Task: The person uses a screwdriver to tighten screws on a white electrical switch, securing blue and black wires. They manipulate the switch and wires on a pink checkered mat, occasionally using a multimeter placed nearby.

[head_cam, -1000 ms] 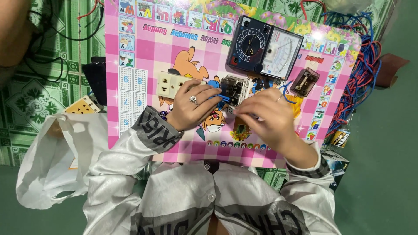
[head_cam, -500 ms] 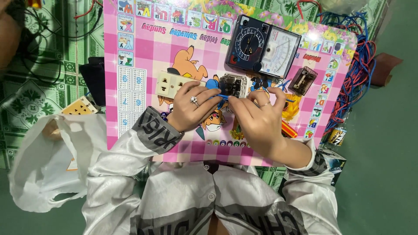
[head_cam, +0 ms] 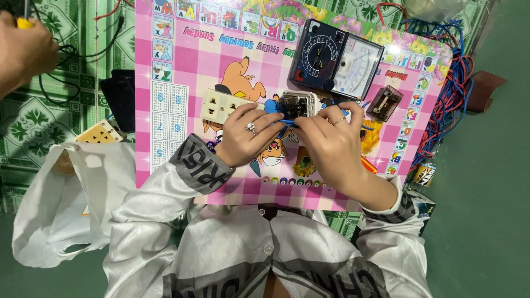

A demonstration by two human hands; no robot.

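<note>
Both hands pinch a blue wire (head_cam: pixel 287 122) at the middle of the pink picture board (head_cam: pixel 182 66): left hand (head_cam: pixel 251 138), ring on one finger, grip closed on it from the left; right hand (head_cam: pixel 326 140) closed on it from the right. Wire runs to an opened switch module (head_cam: pixel 295 104) just above the fingers. Cream socket (head_cam: pixel 221 106) touches left hand. Analog multimeter (head_cam: pixel 337 59) above. Small relay (head_cam: pixel 385 102) to the right. Another person's hand (head_cam: pixel 25 52) top left.
</note>
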